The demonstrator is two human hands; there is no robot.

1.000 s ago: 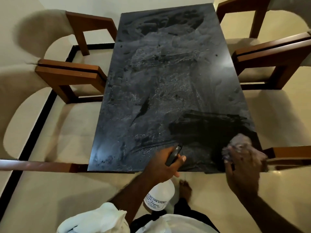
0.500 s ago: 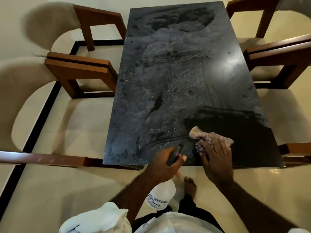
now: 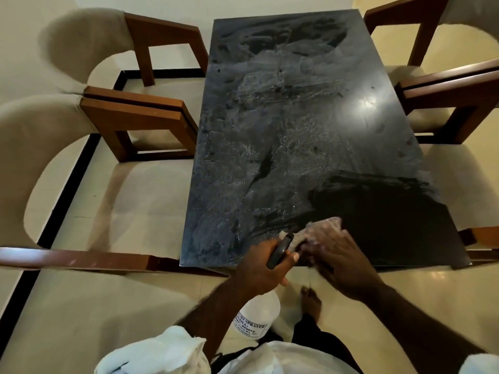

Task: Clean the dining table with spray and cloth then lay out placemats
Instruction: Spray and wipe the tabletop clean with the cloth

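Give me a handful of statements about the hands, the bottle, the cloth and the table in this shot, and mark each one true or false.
1. The left hand grips the spray bottle at the near edge of the table. True.
2. The right hand is lifted clear of the table with nothing under it. False: it presses the cloth onto the tabletop, right beside the bottle's nozzle.
3. The whole tabletop is wiped clean. False: only the near right patch looks dark and clear, and grey smears cover the rest.
4. No placemats lie on the table. True.
5. Chairs stand along both long sides of the table. True.
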